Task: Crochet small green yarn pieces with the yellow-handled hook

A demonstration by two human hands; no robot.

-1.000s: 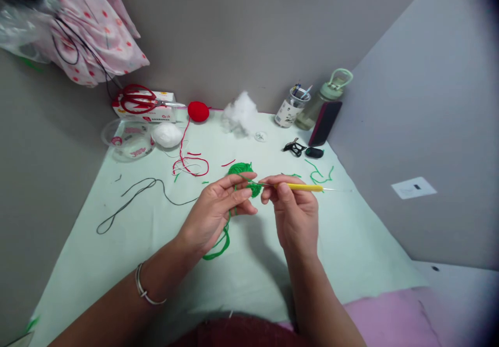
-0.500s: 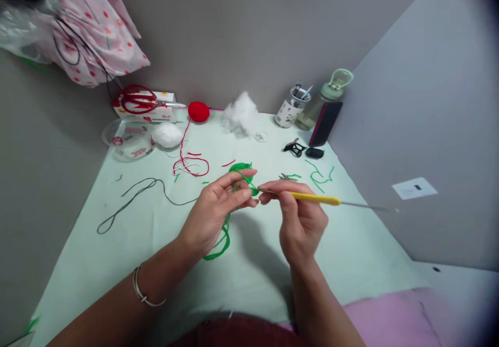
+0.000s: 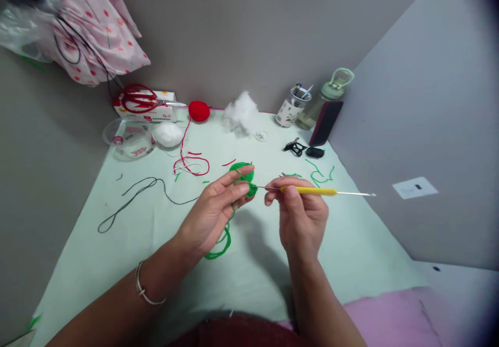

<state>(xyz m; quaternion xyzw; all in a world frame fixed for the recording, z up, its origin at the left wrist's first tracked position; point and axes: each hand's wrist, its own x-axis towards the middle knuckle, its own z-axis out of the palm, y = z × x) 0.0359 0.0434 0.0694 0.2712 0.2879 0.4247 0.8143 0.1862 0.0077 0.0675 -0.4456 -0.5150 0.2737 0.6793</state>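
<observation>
- The pale table (image 3: 351, 253) lies under both your hands, with the work held above its middle.
- Your left hand (image 3: 212, 206) has thumb and fingers closed in a light pinch on the green piece, green yarn running by the fingers.
- Your right hand (image 3: 302, 217) grips the yellow-handled hook (image 3: 310, 191) like a pencil, fingers closed around it.
- The white stuffing (image 3: 240, 113) sits in a loose heap at the back, none seen in your work.
- The red ball (image 3: 199, 111) stands apart at the back, and no red shows in the piece.
- The green ball (image 3: 238, 166) lies just behind your left fingers; plenty looks unworked.
- The green piece (image 3: 252, 191) is at your left fingertips, the hook's tip at its edge. A small lump is made; it looks early and unfinished, though its stitches are too small to count.
- Green snippets (image 3: 317, 174) lie cut, off to the right.
</observation>
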